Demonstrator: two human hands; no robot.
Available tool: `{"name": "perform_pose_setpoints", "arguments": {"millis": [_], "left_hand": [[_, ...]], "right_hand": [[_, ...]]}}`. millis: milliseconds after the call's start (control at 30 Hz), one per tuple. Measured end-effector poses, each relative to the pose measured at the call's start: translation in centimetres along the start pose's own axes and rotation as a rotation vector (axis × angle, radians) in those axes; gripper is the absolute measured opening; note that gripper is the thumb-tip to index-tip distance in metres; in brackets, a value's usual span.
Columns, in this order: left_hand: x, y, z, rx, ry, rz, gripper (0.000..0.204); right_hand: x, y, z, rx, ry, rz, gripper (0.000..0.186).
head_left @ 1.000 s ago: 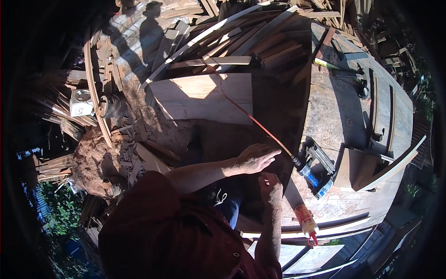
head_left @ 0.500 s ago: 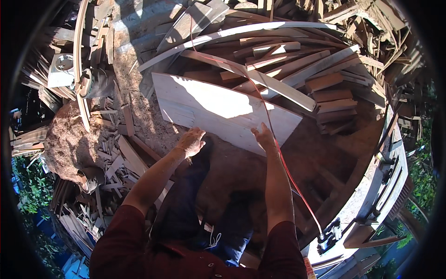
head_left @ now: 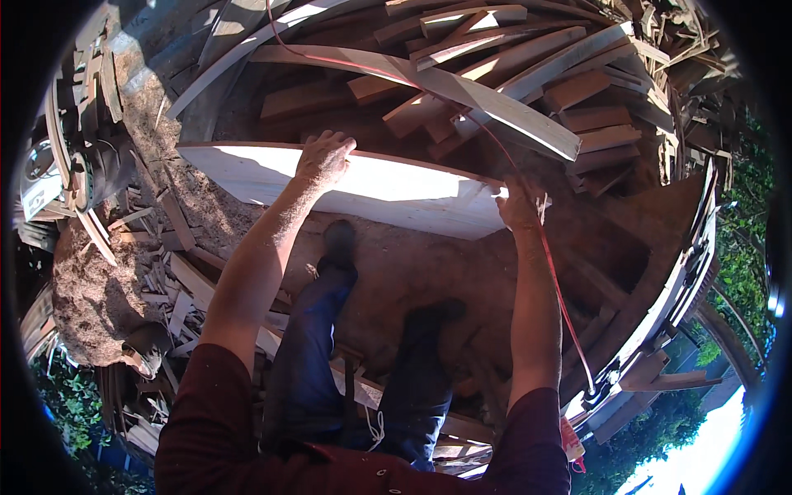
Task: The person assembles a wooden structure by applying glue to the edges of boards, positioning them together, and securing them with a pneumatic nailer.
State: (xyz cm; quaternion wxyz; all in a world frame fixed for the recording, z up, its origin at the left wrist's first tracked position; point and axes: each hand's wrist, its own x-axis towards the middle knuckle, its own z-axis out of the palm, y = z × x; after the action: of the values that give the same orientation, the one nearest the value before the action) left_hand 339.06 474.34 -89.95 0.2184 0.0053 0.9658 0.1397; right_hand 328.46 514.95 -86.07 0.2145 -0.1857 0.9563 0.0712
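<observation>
A wide, pale wooden board (head_left: 396, 202) stands tilted on its long edge in front of my feet, its face partly in bright sun. My left hand (head_left: 326, 158) is closed over the top edge, left of the middle, fingers curled behind it. Near the right end, my right hand (head_left: 521, 205) grips the same board; some of its fingers are hidden behind the wood. A thin red hose (head_left: 495, 140) passes close by my right hand and wrist.
Cut wood pieces (head_left: 594, 120) lie heaped beyond the board, with a long plank (head_left: 495, 103) across them. Offcuts (head_left: 181, 293) and sawdust (head_left: 99, 289) cover the left side. A white-topped bench (head_left: 652, 330) runs along the right, where the hose ends.
Both hands have reached forward and taken hold of the board. It was lying flatter; now its far edge is raised and it is tilted up. The view has shifted.
</observation>
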Motion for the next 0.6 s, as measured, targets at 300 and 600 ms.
{"name": "perform_pose_setpoints", "arguments": {"millis": [300, 600], "left_hand": [[-21.2, 2.8, 4.1, -0.035, -0.352, 0.298, 0.048], [-33.2, 7.1, 13.3, -0.048, -0.261, 0.241, 0.06]], "right_hand": [[-22.4, -1.0, 1.8, 0.246, -0.332, -0.13, 0.052], [-38.2, -0.5, 10.1, 0.114, -0.324, 0.076, 0.067]]}}
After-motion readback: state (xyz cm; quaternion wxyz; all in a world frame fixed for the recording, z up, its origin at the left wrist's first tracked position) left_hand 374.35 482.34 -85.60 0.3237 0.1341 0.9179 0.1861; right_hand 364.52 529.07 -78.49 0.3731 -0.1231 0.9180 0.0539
